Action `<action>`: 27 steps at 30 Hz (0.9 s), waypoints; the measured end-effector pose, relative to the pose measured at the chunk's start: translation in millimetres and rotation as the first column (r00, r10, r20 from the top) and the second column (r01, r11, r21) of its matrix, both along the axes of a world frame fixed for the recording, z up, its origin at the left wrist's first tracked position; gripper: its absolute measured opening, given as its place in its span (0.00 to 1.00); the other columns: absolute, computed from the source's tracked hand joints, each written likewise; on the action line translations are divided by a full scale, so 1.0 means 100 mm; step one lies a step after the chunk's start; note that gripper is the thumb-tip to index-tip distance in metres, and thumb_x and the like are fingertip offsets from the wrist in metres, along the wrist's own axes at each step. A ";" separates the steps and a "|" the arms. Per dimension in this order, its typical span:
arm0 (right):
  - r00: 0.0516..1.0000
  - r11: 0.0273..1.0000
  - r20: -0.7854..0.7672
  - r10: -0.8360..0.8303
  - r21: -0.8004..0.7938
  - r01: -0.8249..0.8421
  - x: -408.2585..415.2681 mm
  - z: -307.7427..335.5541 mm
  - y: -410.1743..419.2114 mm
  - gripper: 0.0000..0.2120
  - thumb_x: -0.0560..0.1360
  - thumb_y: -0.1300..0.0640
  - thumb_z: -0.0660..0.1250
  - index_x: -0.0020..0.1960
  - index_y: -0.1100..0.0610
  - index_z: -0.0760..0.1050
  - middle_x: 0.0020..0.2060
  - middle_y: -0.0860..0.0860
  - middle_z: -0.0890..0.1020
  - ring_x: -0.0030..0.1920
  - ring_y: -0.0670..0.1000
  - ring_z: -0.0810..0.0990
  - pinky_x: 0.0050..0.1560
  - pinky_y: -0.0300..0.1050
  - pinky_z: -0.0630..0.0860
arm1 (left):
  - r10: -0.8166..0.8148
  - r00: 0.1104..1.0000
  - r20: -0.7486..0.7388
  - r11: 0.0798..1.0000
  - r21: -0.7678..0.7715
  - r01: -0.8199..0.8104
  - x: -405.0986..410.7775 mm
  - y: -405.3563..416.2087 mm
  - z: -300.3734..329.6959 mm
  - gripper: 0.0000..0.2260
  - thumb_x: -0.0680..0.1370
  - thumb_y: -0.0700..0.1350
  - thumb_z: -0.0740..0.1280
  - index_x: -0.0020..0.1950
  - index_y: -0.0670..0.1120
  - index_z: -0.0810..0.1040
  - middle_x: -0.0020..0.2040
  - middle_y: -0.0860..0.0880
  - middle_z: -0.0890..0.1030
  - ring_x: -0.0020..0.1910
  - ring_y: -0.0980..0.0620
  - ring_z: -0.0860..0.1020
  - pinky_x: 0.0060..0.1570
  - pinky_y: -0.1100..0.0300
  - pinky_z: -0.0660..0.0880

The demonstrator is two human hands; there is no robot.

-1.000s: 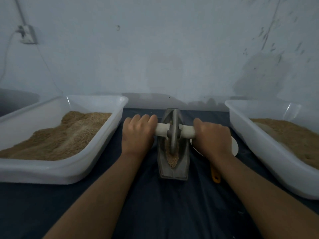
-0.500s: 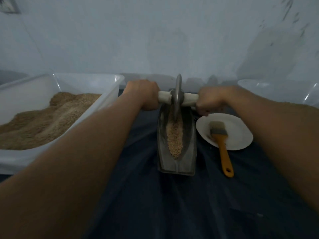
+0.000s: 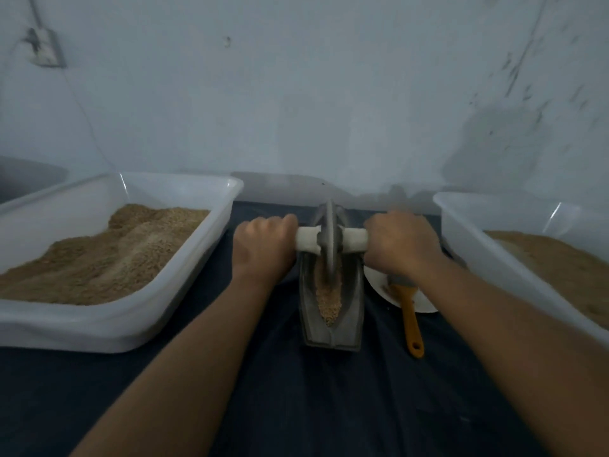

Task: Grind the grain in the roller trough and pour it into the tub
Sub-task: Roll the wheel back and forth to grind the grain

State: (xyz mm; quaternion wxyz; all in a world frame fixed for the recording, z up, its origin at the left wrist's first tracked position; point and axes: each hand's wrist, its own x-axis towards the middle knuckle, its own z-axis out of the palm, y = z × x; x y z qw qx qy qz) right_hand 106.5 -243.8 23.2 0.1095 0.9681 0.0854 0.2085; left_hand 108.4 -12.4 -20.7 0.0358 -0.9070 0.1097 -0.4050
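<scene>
Grain (image 3: 328, 296) lies in the trough (image 3: 331, 328) between your two tubs; your left hand (image 3: 262, 244) and right hand (image 3: 400, 240) each curl tight round the handle (image 3: 354, 240), with the wheel (image 3: 329, 239) standing upright in the groove, a brush (image 3: 410, 311) beside it

I count two white plastic tubs, one on my left (image 3: 138, 311) and one on my right (image 3: 494, 245), each holding brown ground grain. Between them stands one grey metal roller trough (image 3: 349, 311) with one roller wheel (image 3: 329, 239) on one white axle handle (image 3: 354, 240). There is one white plate (image 3: 379, 285) and one orange-handled brush (image 3: 410, 315). My two hands, the left hand (image 3: 260, 245) and the right hand (image 3: 400, 242), each grip the handle.
</scene>
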 end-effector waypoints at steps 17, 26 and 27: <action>0.937 0.991 -0.349 -0.007 0.124 0.053 0.47 0.10 -0.10 0.09 0.66 0.50 0.71 0.42 0.54 0.79 0.35 0.50 0.79 0.34 0.50 0.78 0.31 0.41 0.69 | 0.037 0.968 -0.250 0.990 0.141 -0.001 0.50 -0.04 0.29 0.10 0.75 0.54 0.67 0.51 0.51 0.81 0.47 0.47 0.84 0.45 0.43 0.83 0.38 0.54 0.68; 0.879 0.964 -0.476 0.004 0.235 0.123 0.54 0.18 -0.11 0.06 0.61 0.58 0.72 0.36 0.58 0.77 0.31 0.52 0.79 0.29 0.51 0.76 0.29 0.40 0.67 | 0.035 0.916 -0.399 0.983 0.181 0.041 0.66 -0.09 0.54 0.13 0.72 0.54 0.66 0.55 0.53 0.81 0.51 0.47 0.84 0.50 0.43 0.83 0.42 0.53 0.69; 0.899 0.969 -0.438 0.001 0.221 0.107 0.49 0.14 -0.10 0.06 0.64 0.56 0.72 0.38 0.56 0.77 0.33 0.51 0.79 0.31 0.51 0.76 0.30 0.40 0.67 | 0.040 0.936 -0.349 0.982 0.187 0.027 0.58 -0.09 0.50 0.11 0.73 0.54 0.67 0.53 0.53 0.81 0.49 0.48 0.84 0.48 0.43 0.83 0.40 0.53 0.68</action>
